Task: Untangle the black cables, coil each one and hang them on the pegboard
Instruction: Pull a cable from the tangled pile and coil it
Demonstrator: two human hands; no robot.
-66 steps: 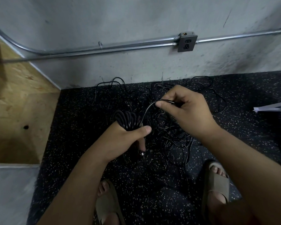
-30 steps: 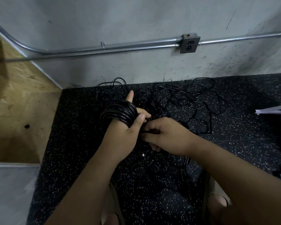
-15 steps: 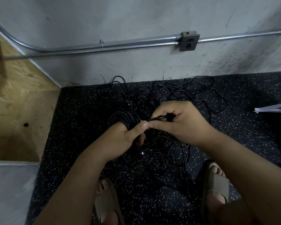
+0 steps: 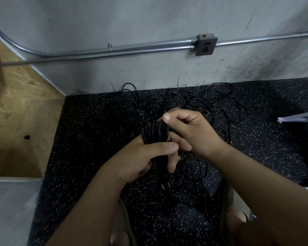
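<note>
My left hand (image 4: 142,158) grips a coil of black cable (image 4: 154,133) whose loops stand up above the fist. The cable's plug ends (image 4: 165,185) hang below that hand. My right hand (image 4: 190,134) is just to the right and above, its thumb and fingers pinching a strand of the same cable at the top of the coil. Behind both hands a tangle of thin black cables (image 4: 203,103) lies spread on the dark speckled floor (image 4: 89,139) near the wall. No pegboard is in view.
A grey concrete wall (image 4: 149,18) carries a metal conduit (image 4: 132,48) and an outlet box (image 4: 205,46). A plywood panel (image 4: 16,112) stands at the left. White sheet edges (image 4: 299,118) show at the right. My sandalled feet (image 4: 235,215) are below.
My right hand rose from the coil's side to its top, laying another strand over it. The coil in my left hand has shifted right and stands more upright.
</note>
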